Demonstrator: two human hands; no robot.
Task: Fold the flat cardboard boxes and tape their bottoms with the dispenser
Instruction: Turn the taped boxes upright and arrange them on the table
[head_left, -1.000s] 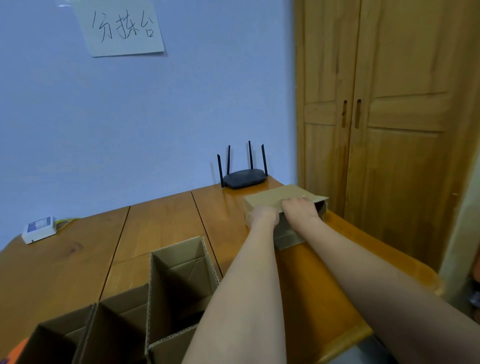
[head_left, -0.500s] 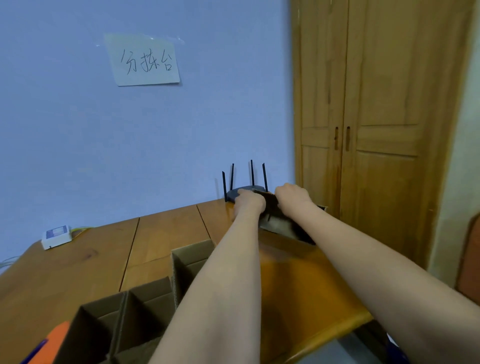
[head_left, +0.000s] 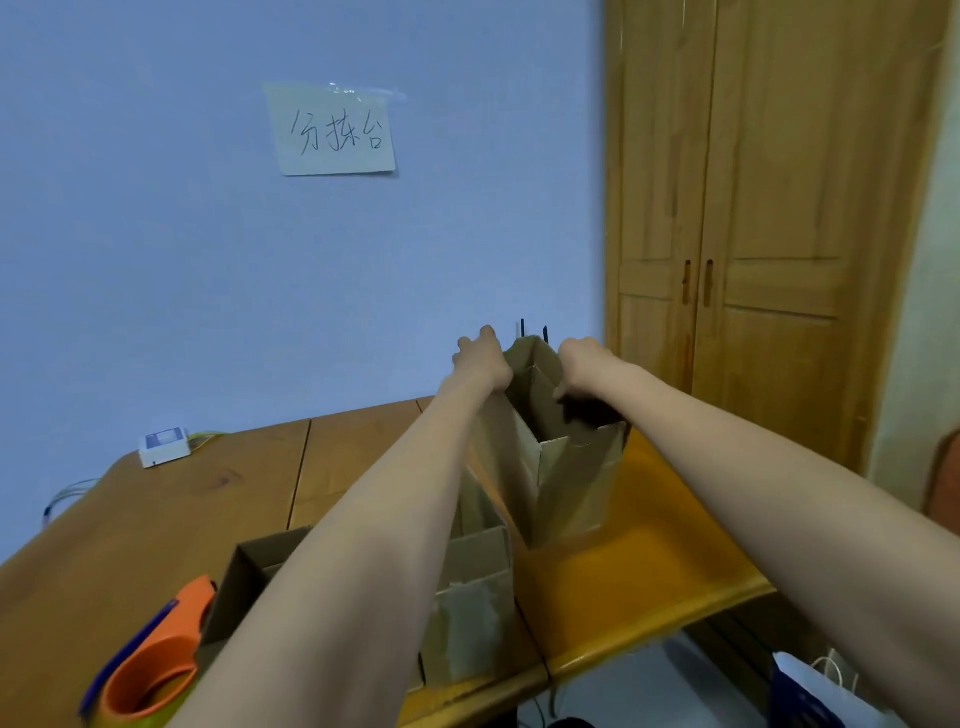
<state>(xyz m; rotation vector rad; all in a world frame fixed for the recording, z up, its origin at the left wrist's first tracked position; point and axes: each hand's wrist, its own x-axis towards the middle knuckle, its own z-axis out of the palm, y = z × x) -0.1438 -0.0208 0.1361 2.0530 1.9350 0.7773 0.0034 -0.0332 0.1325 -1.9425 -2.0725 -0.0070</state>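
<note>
Both hands hold one box (head_left: 566, 467) upright above the far right part of the desk (head_left: 156, 519), its open top toward the camera. Left hand (head_left: 480, 361) grips the box's upper left edge, fingers curled over the rim. Right hand (head_left: 584, 366) grips the upper right edge, fingers wrapped inside the opening. Whether the box's lower end touches the desk cannot be told.

Nearer, just left of it, two folded boxes (head_left: 467, 597) stand side by side on the desk, partly hidden by the left forearm. Orange dispenser (head_left: 156, 660) lies at the near left corner. White device (head_left: 165, 446) sits at the far left edge. Paper note (head_left: 332, 130) on the blue wall; wooden wardrobe (head_left: 753, 208) at right.
</note>
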